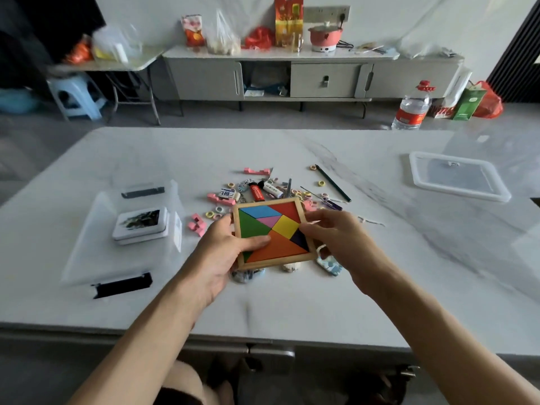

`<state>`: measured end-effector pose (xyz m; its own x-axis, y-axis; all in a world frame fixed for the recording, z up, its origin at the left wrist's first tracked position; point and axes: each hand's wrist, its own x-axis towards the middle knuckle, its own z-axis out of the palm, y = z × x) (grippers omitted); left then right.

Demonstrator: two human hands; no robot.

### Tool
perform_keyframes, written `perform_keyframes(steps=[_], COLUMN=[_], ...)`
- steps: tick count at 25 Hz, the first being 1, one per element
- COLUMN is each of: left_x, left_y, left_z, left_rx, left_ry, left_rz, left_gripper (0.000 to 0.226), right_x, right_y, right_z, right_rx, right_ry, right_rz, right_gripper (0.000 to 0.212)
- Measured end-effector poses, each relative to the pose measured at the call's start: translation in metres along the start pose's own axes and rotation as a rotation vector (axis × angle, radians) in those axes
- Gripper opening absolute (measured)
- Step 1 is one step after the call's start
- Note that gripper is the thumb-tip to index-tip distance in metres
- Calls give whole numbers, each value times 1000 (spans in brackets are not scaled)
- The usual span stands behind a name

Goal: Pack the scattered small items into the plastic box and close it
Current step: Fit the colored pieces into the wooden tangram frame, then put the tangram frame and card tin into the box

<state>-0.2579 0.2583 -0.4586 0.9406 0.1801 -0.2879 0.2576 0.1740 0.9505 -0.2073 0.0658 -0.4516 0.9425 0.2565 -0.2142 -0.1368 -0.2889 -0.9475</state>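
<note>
My left hand [216, 252] gripping the tangram tray [277, 247], my right hand [336, 238] pinching its right edge, lidless plastic box [96, 252] at left

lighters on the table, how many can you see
2. A red lighter and a white lighter lie side by side just beyond the wooden puzzle; others may be hidden under it.

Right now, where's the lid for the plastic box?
In the head view, the clear lid lies flat on the table at the far right, well to the right of the green pencil.
</note>
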Motion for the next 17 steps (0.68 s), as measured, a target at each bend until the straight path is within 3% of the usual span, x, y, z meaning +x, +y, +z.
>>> perform_keyframes(steps=[10, 15, 17], left_x=[-70, -58, -41], left_y=[42, 40, 41], left_z=[-152, -216, -240], left_rx=[12, 73, 245], left_ry=[287, 391, 535], left_rz=[91, 123, 224], left_gripper=[35, 17, 15], right_x=[-23, -3, 12], right_y=[-85, -99, -102], right_z=[144, 206, 214], right_rx=[125, 177, 187], right_ry=[-369, -344, -289], right_rz=[78, 93, 91], right_gripper=[12, 25, 25])
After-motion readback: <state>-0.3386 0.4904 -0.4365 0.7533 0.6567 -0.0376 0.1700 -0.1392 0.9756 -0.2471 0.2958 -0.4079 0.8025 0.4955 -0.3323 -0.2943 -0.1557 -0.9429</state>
